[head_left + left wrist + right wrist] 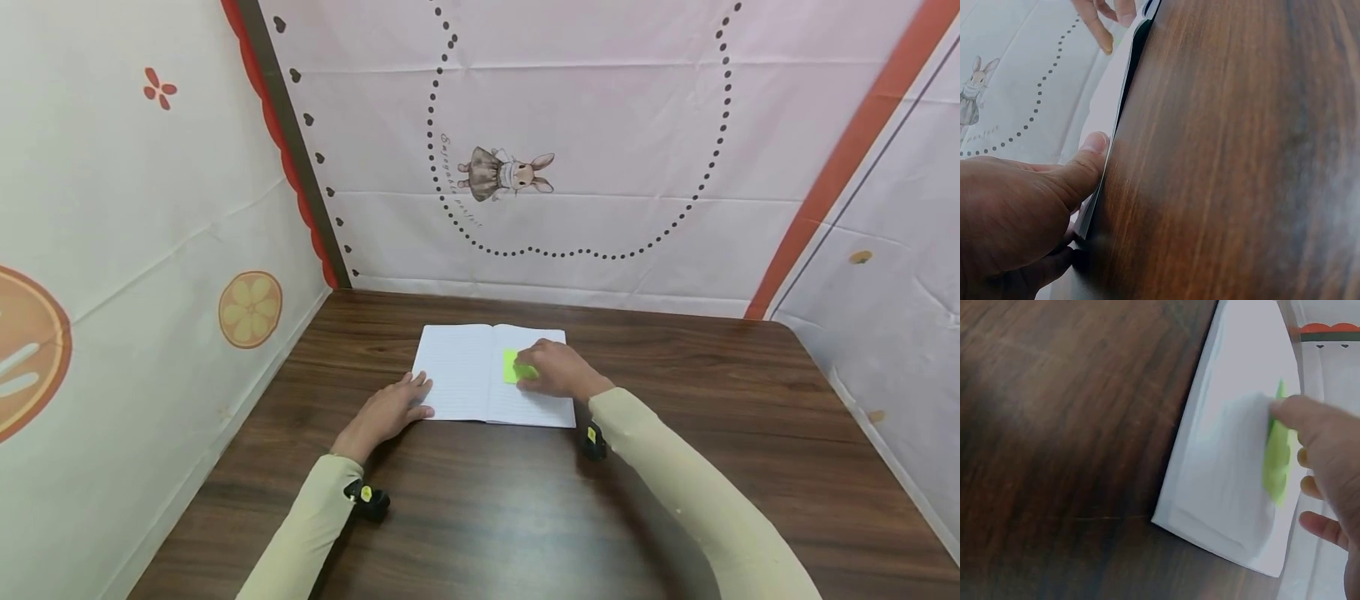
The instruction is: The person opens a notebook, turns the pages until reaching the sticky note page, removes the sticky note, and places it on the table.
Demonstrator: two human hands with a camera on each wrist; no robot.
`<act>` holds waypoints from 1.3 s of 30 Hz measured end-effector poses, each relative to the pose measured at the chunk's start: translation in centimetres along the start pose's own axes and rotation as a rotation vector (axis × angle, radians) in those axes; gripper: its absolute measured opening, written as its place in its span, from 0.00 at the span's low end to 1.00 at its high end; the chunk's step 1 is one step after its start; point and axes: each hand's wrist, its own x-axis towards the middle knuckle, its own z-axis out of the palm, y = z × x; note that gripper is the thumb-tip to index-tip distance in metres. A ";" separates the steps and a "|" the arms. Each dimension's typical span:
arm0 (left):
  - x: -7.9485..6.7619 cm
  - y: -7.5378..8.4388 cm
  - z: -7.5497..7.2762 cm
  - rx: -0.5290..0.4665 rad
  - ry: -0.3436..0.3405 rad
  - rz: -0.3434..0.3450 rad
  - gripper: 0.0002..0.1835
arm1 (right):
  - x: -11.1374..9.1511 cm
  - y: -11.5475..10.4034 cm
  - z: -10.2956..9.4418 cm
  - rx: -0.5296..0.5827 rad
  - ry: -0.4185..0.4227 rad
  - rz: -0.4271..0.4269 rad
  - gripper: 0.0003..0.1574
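Observation:
An open notebook [453,392] with lined white pages lies on the wooden table. My left hand [390,408] rests at its left edge. In the left wrist view the thumb [1088,165] lies on the page near the lower edge. Over the right page, my right hand [558,369] pinches a bright yellow-green sticky note [510,367]. The right wrist view shows the note [1277,465] bent, with the thumb [1297,412] against its upper part. The index fingertip is hidden there, and the other fingers [1322,528] are spread behind.
Dark wood tabletop [480,517] surrounds the notebook. White printed cloth [615,150] hangs behind the table and along both sides. Each wrist carries a small black camera, the left one [369,502] close above the table.

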 end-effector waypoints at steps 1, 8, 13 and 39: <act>0.0 0.0 0.0 0.001 0.000 0.000 0.35 | 0.0 0.0 0.0 -0.018 0.010 -0.014 0.20; 0.0 0.2 0.0 0.002 0.007 0.010 0.34 | 0.0 -0.6 0.1 -0.120 0.045 -0.056 0.17; -0.1 0.2 0.0 -0.004 0.009 0.007 0.34 | -0.1 -0.9 0.5 -0.123 0.075 -0.009 0.14; 0.2 -0.1 0.1 0.003 -0.003 -0.003 0.35 | -2.1 0.0 1.1 -0.040 0.569 0.020 0.19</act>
